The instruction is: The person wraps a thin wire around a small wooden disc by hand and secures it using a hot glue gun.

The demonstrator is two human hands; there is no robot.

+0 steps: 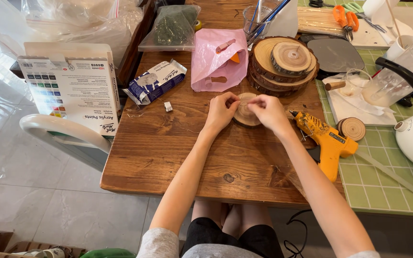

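Wooden round slice [245,114] lies flat mid-worktop [168,157], face up, no long axis. Left hand [222,111] and right hand [267,111] pinch narrowly at its top edge.

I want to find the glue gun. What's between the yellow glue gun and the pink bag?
In the head view, between the yellow glue gun and the pink bag lie the right hand and a stack of wood slices.
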